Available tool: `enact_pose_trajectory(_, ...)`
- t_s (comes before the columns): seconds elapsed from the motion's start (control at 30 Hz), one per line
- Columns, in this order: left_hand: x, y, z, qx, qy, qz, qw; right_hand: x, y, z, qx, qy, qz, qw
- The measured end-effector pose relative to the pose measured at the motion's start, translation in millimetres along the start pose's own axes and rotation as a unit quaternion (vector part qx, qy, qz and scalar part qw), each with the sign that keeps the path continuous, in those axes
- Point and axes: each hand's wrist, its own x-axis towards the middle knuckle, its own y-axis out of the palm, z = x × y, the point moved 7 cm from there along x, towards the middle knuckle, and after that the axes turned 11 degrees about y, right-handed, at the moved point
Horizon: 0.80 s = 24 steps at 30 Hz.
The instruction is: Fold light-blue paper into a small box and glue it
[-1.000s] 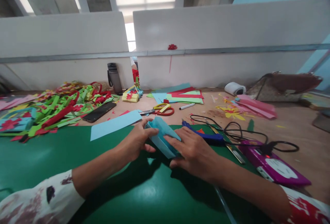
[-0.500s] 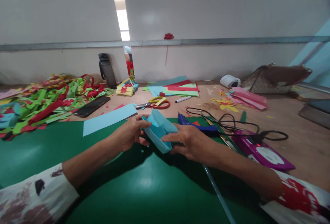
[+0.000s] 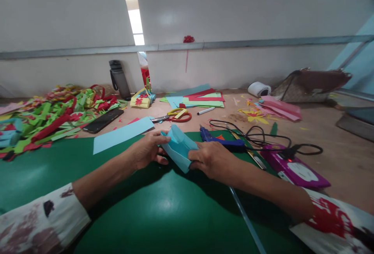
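A folded light-blue paper piece (image 3: 179,149) is held just above the green mat (image 3: 152,207) between both hands. My left hand (image 3: 146,150) pinches its left edge with thumb and fingers. My right hand (image 3: 212,159) grips its right lower corner, fingers closed on the paper. A flat light-blue paper strip (image 3: 122,134) lies just left of my left hand. A blue glue gun (image 3: 222,140) lies on the mat right behind my right hand.
Scissors (image 3: 175,116) and a marker (image 3: 206,110) lie behind the paper. A black phone (image 3: 103,120) and a heap of coloured paper strips (image 3: 52,113) are at left. Black cord (image 3: 257,137) runs to a purple device (image 3: 295,168) at right. A dark bottle (image 3: 119,78) stands by the partition.
The blue folded paper has been turned and lifted slightly between the hands. My right hand went from lying flat over it to gripping its corner. The view dropped a little.
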Motion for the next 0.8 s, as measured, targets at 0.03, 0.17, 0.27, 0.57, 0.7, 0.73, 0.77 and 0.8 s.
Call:
enact_pose_trajectory(0.03,0.0,0.0,0.4,-0.002,-0.001,0.001,1.0,-0.4,0.9,0.0,-0.002,0.0,-0.001,1.0)
enact_pose_trajectory(0.17,0.0,0.1,1.3,-0.006,-0.003,-0.001,1.0,-1.8,1.3,-0.2,-0.015,0.016,-0.019,1.0)
enact_pose_trajectory(0.27,0.0,-0.1,1.7,-0.007,-0.001,-0.002,1.0,-2.3,1.4,0.0,-0.025,0.026,-0.032,0.999)
enact_pose_trajectory(0.57,-1.1,0.0,3.0,-0.008,0.009,-0.007,1.0,-1.8,5.2,-1.6,-0.034,0.026,-0.035,0.999)
enact_pose_trajectory(0.7,-2.0,0.8,2.6,-0.007,0.008,-0.007,1.0,-1.4,5.5,-1.8,-0.034,0.035,-0.024,0.999)
enact_pose_trajectory(0.73,-2.1,0.7,2.7,-0.008,0.008,-0.007,1.0,-1.6,5.9,-1.9,-0.035,0.038,-0.021,0.998)
enact_pose_trajectory(0.77,-2.2,0.5,2.8,-0.009,0.009,-0.007,1.0,-1.9,6.2,-1.9,-0.036,0.042,-0.019,0.998)
enact_pose_trajectory(0.8,-2.3,0.2,3.1,-0.01,0.01,-0.007,1.0,-2.3,6.5,-2.0,-0.038,0.046,-0.017,0.998)
